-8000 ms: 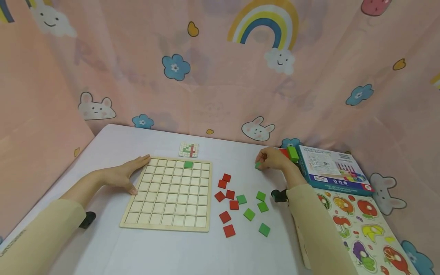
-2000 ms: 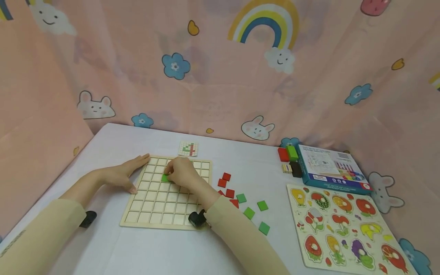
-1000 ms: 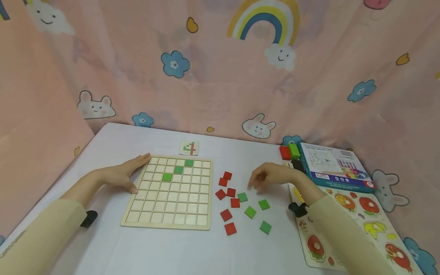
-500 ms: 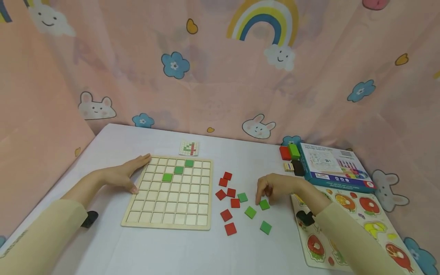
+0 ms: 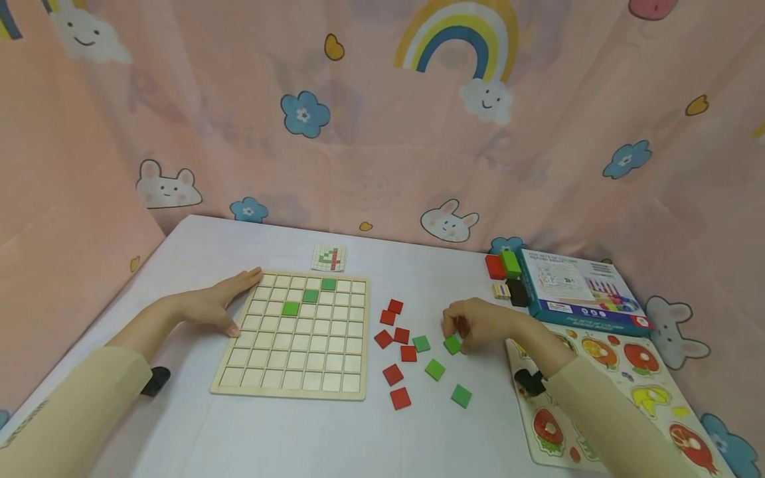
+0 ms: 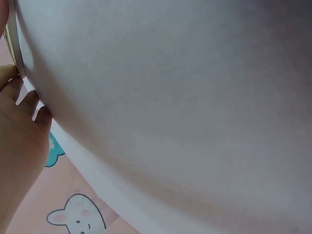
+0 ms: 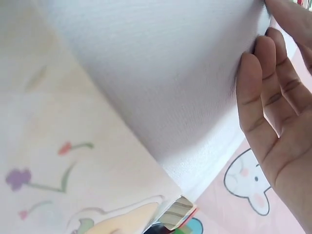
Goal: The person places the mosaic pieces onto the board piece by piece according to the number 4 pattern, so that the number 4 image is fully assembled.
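Observation:
My left hand point(image 5: 210, 307) rests along the left edge of a wooden grid board point(image 5: 287, 392), thumb and fingers spread apart. Three green tiles point(image 5: 310, 296) sit in a diagonal of cells near the board's top. To the right of the board, my right hand point(image 5: 481, 324) pinches a green square tile point(image 5: 452, 344) at the fingertips, low over the table. In the right wrist view the right hand's fingers point(image 7: 251, 87) are bent, and the tile is hidden. Several loose red tiles point(image 5: 392, 374) and three loose green tiles point(image 5: 435, 369) lie between hand and board.
A small pattern card point(image 5: 329, 258) lies behind the board. At the back right are red and green blocks point(image 5: 495, 267), a striped block point(image 5: 501, 291), a black object point(image 5: 517, 292) and a box point(image 5: 582, 292). A fruit puzzle board point(image 5: 648, 398) lies under the right forearm.
Two more green tiles have joined the first on the board since the earliest frame. The right hand came back from the board and has taken a loose green tile. The left hand stayed put.

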